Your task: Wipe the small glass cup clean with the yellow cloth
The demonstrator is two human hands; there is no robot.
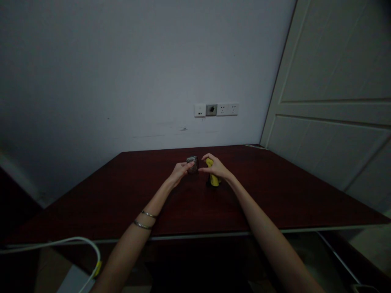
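My left hand [179,171] is closed on a small, rounded object [192,164] with a dark and silvery mottled surface, the thumb across its near side. Just to the right, my right hand [215,167] has its thumb and fingers apart in a curve, the tips pointing at that object without touching it. A yellow object with black parts [214,180] shows between those fingers and below the thumb, partly covered by the hand. Its kind is unclear, and I cannot tell whether the hand touches it.
Both arms reach over a dark red tabletop [128,191] that meets a pale wall [137,73]. Sockets and switches [216,110] are set low in the wall. A white panelled door [332,93] rises at right. A white cable [76,239] loops at the table's lower left edge.
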